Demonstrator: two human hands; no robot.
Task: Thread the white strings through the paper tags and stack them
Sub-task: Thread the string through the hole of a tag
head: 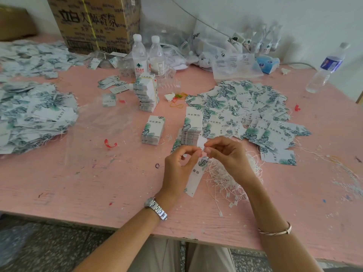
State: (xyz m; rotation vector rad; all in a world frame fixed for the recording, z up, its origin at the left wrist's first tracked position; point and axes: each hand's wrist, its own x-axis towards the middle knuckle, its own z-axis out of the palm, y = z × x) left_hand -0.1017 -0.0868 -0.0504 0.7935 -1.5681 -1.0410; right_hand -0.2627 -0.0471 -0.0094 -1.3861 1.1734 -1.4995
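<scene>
A white paper tag [197, 173] with a green leaf print hangs between my hands above the pink table [98, 183]. My left hand [179, 163] pinches its top edge. My right hand [225, 152] pinches something small and white at the same spot, fingertips nearly touching the left ones. A tangle of white strings [229, 179] lies under my right wrist. Two neat stacks of tags [153, 129] [192, 126] stand just beyond my hands. A loose spread of leaf-print tags [245, 112] covers the table to the right.
A large heap of tags [33, 112] lies at the left, and a taller banded stack [147, 93] stands mid-table. Water bottles [139, 54] [327, 67], a cardboard box [94, 22] and plastic bags [231, 63] crowd the far edge. Rubber bands [177, 99] lie near the middle.
</scene>
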